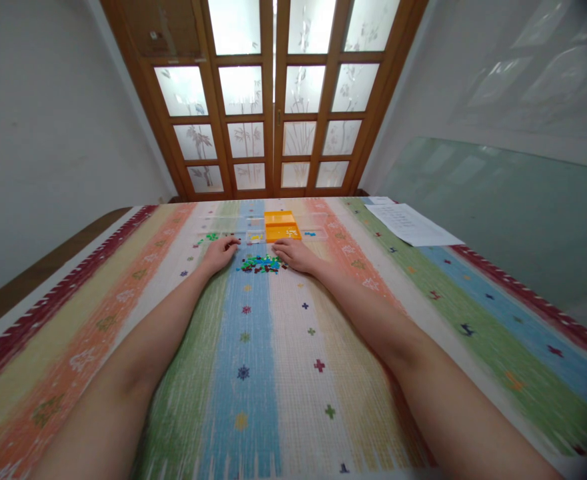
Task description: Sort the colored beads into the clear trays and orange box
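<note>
A loose pile of small green, blue and dark red pieces [263, 264] lies on the striped tablecloth between my hands. My left hand [221, 253] rests left of the pile, fingers bent and drawn together by a clear divided tray [231, 228]; any piece in the fingertips is too small to make out. My right hand [295, 255] is at the pile's right edge, just in front of an orange open box [282, 219]. Its fingers are curled together, and their tips hide whatever they pinch. Pale yellow pieces [291, 233] lie in the box's near half.
Tray sections hold green pieces [210, 237], yellow pieces [256, 237] and blue pieces [310, 234]. Printed paper sheets [411, 225] lie at the far right of the tablecloth [243, 333]. A glass panel [503, 220] leans along the right wall; wooden doors [278, 100] stand beyond the table.
</note>
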The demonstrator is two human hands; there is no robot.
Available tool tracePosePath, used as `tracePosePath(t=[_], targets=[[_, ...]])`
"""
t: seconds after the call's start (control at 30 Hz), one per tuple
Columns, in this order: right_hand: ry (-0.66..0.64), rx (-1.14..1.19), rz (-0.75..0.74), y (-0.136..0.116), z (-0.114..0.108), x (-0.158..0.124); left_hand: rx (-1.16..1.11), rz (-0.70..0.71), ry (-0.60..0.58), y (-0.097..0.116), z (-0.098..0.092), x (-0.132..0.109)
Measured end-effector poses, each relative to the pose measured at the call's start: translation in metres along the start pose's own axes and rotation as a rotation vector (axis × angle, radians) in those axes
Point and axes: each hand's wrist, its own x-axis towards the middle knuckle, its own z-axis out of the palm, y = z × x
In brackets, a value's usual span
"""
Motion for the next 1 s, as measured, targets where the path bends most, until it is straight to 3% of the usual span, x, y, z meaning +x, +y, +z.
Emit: tracePosePath(t=[0.33, 0.53, 0.8, 1.0], targets=[[-0.058, -0.08, 0.022, -0.011, 0.004, 0.004, 0.053, -0.002, -0.053, 0.002, 0.003, -0.002], [-0.108, -0.11, 0.053, -0.015, 0.002, 0.006, 0.232, 0.064, -0.143, 0.002, 0.001, -0.003], [0.044, -0.147, 0.13, -0.001, -0.003, 0.007, 0.253, 0.093, -0.168, -0.002, 0.0, -0.002], [0.111, -0.207, 0.246, 0.013, -0.005, 0.003, 0.224, 0.154, -0.25, -0.003, -0.002, -0.002]])
